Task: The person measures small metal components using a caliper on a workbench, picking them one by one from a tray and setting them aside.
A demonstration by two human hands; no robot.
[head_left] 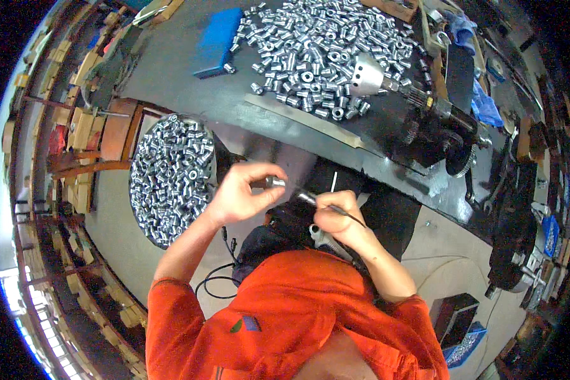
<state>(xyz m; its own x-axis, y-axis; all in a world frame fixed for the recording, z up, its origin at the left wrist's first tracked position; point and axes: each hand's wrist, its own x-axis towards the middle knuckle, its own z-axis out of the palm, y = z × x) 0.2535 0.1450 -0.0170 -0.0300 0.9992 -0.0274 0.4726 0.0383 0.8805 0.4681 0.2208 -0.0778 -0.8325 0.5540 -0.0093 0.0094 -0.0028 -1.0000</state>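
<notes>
My left hand [237, 193] pinches a small shiny metal fitting [275, 182] between thumb and fingers, above my lap. Facing it, my right hand [339, 218] is wrapped round a slim metal handpiece [306, 197], whose near end points toward the fitting. A gap shows between the two. From the back of the right hand runs a thin dark cord [356, 218]. The handpiece's exact kind is too small to make out. Left of my left hand stands a round container heaped with similar metal fittings [171, 177].
A large pile of fittings [323, 50] covers part of the dark workbench [164, 82], beside a blue block [218, 43]. Dark machinery with a metal chuck [366, 75] stands at right. A wooden chair [115, 136] is at left. Black cable [212, 278] hangs near my lap.
</notes>
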